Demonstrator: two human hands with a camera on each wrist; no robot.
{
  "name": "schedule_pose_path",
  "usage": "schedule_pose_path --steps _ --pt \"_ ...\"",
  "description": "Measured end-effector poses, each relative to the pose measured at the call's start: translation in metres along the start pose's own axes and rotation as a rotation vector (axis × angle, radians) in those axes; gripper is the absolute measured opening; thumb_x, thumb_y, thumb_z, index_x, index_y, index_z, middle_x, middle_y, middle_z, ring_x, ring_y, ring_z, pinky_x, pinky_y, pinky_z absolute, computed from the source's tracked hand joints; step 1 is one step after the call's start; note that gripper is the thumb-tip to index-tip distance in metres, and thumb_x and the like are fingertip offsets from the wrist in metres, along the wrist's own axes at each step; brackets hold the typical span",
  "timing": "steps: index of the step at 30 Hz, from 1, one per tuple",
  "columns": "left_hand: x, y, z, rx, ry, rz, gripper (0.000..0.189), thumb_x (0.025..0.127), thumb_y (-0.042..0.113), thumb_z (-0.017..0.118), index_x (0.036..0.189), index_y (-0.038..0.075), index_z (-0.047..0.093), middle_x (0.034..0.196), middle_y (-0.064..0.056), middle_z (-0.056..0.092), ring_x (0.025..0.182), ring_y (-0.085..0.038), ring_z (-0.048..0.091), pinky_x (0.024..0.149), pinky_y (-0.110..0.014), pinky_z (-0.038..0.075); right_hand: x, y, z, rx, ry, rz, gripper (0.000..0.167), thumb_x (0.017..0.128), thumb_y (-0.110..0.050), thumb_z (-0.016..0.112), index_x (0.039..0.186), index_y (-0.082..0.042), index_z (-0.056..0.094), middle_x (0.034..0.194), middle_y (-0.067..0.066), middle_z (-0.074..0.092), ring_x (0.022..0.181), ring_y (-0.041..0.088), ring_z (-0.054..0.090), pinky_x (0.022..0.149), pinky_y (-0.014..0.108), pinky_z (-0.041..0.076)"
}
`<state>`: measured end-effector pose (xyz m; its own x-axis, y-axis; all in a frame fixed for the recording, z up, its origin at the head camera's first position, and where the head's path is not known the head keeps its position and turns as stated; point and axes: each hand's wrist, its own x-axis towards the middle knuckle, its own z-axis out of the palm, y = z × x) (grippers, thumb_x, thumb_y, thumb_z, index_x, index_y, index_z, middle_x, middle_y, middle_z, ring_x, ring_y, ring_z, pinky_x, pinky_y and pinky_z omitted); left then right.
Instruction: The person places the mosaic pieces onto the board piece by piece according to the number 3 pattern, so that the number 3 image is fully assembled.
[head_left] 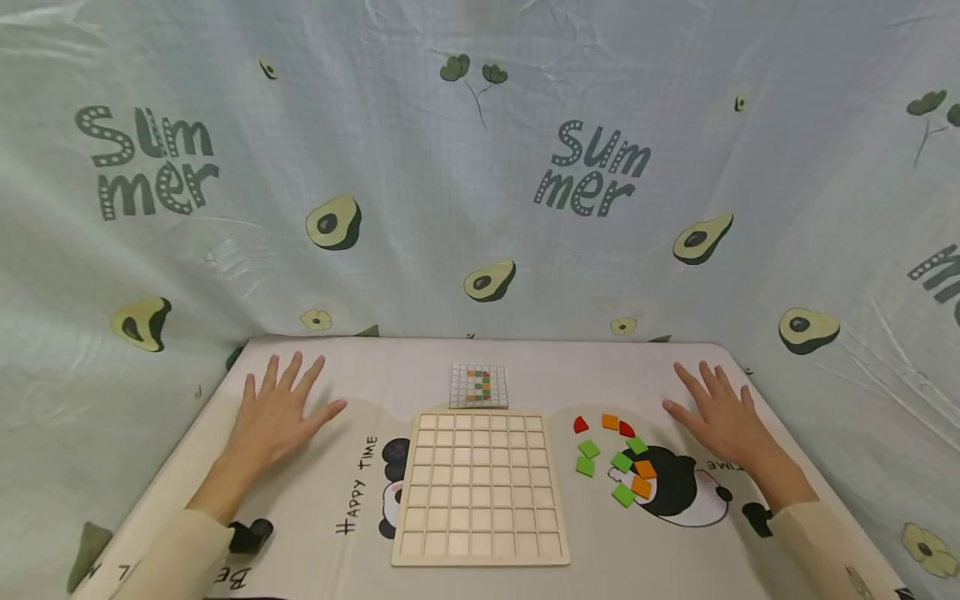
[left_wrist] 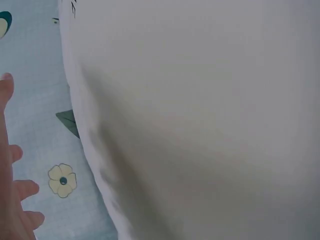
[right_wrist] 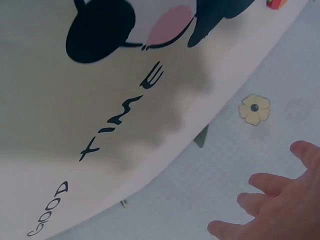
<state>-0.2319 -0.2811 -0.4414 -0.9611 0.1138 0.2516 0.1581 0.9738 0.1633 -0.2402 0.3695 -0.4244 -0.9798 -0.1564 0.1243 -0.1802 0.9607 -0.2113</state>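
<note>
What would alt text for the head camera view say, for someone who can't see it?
Two hands lie flat and open on a table, left hand and right hand, either side of an empty wooden grid board. Small red, orange and green tiles lie right of the board; a small pattern card lies behind it.

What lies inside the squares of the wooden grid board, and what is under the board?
The wooden grid board shows only bare wooden squares, with no tiles inside. It lies on the printed table cover, partly covering a panda print; whatever else lies beneath is hidden.
</note>
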Motion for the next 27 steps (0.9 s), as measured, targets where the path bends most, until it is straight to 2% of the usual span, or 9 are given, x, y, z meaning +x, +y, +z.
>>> schedule_pose_path --steps 5,10,15,21,27 --pt "-0.005 0.008 -0.002 -0.024 0.000 -0.013 0.091 0.097 0.072 0.049 0.164 0.013 0.030 0.166 -0.031 0.026 0.151 -0.062 0.017 0.116 -0.082 0.011 -0.011 -0.008 -0.002 0.010 0.021 -0.018 0.080 0.103 -0.054 0.053 0.164 -0.009 0.025 0.163 0.039 0.020 0.149 0.063 0.016 0.114 0.085 0.011" --pt "-0.009 0.021 -0.001 -0.128 -0.029 -0.043 0.090 0.099 0.070 0.050 0.165 0.012 0.027 0.165 -0.033 0.025 0.150 -0.064 0.018 0.114 -0.083 0.015 -0.025 -0.022 -0.004 0.014 0.059 -0.055 0.071 0.103 -0.042 0.060 0.159 -0.004 0.036 0.161 0.035 0.031 0.145 0.058 0.031 0.111 0.079 0.030" --pt "-0.017 0.032 -0.002 -0.223 -0.035 -0.060 0.087 0.101 0.066 0.049 0.165 0.012 0.025 0.165 -0.032 0.025 0.150 -0.062 0.020 0.115 -0.082 0.018 -0.041 -0.042 0.001 0.044 0.074 -0.094 0.063 0.103 -0.035 0.063 0.154 -0.004 0.043 0.157 0.031 0.040 0.140 0.053 0.041 0.107 0.076 0.039" --pt "-0.030 0.044 -0.006 -0.405 -0.061 -0.083 0.081 0.104 0.058 0.051 0.165 0.010 0.025 0.165 -0.029 0.029 0.151 -0.055 0.026 0.115 -0.078 0.025 -0.051 -0.061 0.010 0.114 0.118 -0.179 0.054 0.103 -0.028 0.066 0.149 -0.006 0.050 0.148 0.021 0.052 0.134 0.046 0.051 0.102 0.070 0.047" --pt "-0.034 0.056 0.001 -0.600 -0.065 -0.086 0.072 0.107 0.046 0.051 0.161 0.003 0.029 0.160 -0.031 0.037 0.146 -0.053 0.038 0.114 -0.072 0.034 -0.051 -0.077 0.015 0.153 0.132 -0.237 0.051 0.101 -0.024 0.067 0.147 -0.007 0.053 0.142 0.016 0.059 0.128 0.041 0.060 0.101 0.064 0.052"
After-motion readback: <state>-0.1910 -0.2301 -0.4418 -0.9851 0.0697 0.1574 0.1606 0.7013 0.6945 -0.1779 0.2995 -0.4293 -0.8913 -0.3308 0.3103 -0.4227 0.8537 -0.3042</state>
